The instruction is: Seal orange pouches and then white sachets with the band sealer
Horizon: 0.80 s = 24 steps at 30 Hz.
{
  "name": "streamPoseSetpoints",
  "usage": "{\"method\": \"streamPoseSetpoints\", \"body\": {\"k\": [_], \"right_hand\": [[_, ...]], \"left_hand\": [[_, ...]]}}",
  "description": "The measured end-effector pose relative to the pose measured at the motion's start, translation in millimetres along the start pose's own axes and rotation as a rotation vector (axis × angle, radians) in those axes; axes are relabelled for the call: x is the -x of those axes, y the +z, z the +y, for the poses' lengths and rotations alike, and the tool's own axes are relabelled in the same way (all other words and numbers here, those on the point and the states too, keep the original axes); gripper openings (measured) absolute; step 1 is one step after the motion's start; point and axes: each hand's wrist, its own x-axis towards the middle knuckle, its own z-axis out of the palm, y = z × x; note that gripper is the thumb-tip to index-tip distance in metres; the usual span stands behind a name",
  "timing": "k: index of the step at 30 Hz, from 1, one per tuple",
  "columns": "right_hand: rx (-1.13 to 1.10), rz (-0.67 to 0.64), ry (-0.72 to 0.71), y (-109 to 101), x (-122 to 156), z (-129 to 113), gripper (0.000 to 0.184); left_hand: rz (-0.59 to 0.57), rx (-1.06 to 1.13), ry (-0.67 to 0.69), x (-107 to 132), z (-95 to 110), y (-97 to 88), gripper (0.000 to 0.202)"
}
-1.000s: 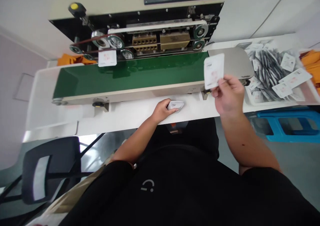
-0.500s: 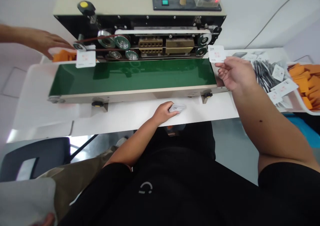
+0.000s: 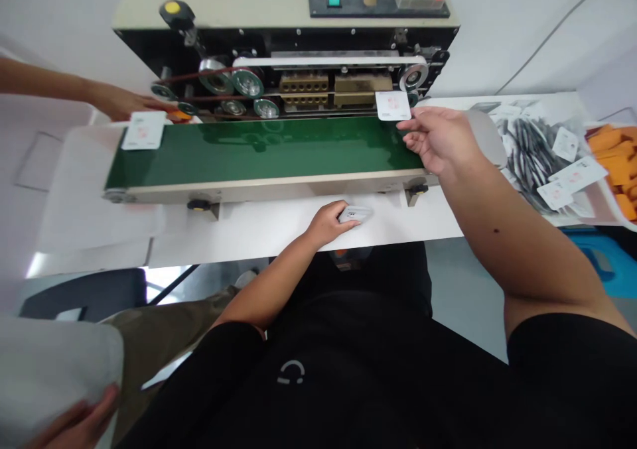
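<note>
My right hand point(image 3: 438, 137) pinches the lower right edge of a small white printed pouch point(image 3: 393, 106), holding it against the front of the band sealer point(image 3: 286, 18), above the right part of its green conveyor belt point(image 3: 279, 150). On the white table in front of the machine, my left hand point(image 3: 328, 223) is closed around a small stack of similar pouches point(image 3: 356, 215). Another white pouch point(image 3: 144, 130) lies on the belt's left end, free of my hands. The inner side of each held pouch is hidden.
A co-worker's hand point(image 3: 122, 104) reaches in behind the belt's left end, by orange pieces. Another hand point(image 3: 84, 422) at lower left holds a pale bin point(image 3: 54, 363). On the right are a heap of grey-and-white pouches point(image 3: 530, 144) and a bin of orange pieces point(image 3: 617, 164).
My right hand has moved left along the sealer with its pouch. The other pouch has shifted left on the belt, and the co-worker's hand has moved right. My left hand stays put.
</note>
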Motion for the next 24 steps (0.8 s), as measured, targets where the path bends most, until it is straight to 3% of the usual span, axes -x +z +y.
{"method": "streamPoseSetpoints", "body": {"k": [4, 8, 11, 15, 19, 24], "right_hand": [[-0.054, -0.003, -0.173, -5.0, 39.3, 19.9, 0.025], [-0.014, -0.035, -0.366, -10.9, 91.5, 79.8, 0.027], [0.036, -0.092, -0.323, -8.8, 114.1, 136.8, 0.028], [0.047, -0.251, -0.132, 0.0, 114.9, 189.0, 0.052], [0.058, -0.378, -0.047, 4.6, 108.3, 202.2, 0.037], [-0.024, -0.245, -0.036, 2.8, 107.7, 197.5, 0.035]], "left_hand": [[0.006, 0.028, -0.019, -0.2, -0.1, -0.1, 0.033], [0.034, 0.096, -0.048, 0.5, 1.4, -0.5, 0.036], [0.071, 0.171, -0.079, 1.4, 2.8, -0.4, 0.042], [0.151, 0.221, -0.130, 1.5, -1.1, 2.1, 0.050], [0.205, 0.248, -0.139, 1.1, -9.5, 5.4, 0.047], [0.177, 0.323, -0.082, 0.8, -15.5, 8.1, 0.051]]}}
